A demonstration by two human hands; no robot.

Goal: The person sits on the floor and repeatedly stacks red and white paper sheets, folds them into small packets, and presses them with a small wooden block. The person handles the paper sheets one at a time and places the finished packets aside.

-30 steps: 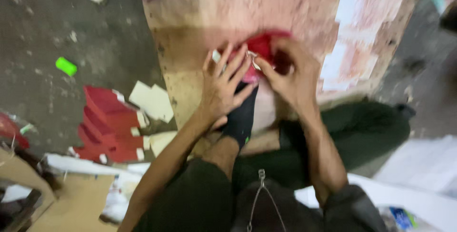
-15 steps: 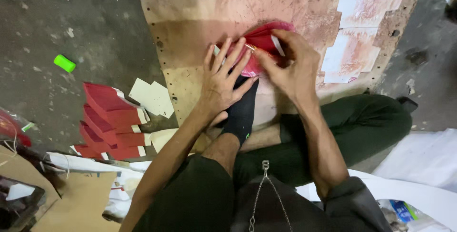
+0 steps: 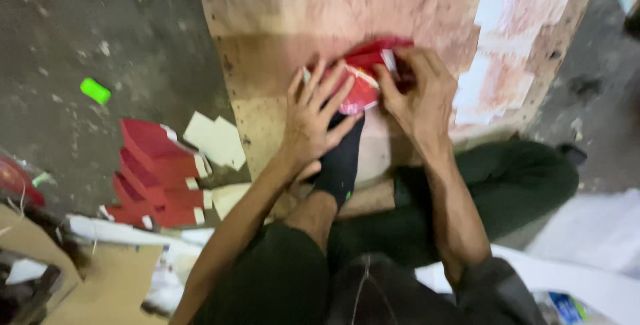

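I sit on the floor with a worn wooden board in front of me. On it lies a red paper piece with white edges. My left hand presses flat on its left side with fingers spread. My right hand pinches the red paper's right edge and folds it. A foot in a black sock rests on the board just below the paper.
A stack of folded red paper pieces lies on the dark floor to the left, beside loose cream cards. A small green object sits further left. Cardboard is at lower left, pale paper patches cover the board's right.
The view has shifted slightly. Both hands stay on the red paper, with the right hand working its edge a little further over.
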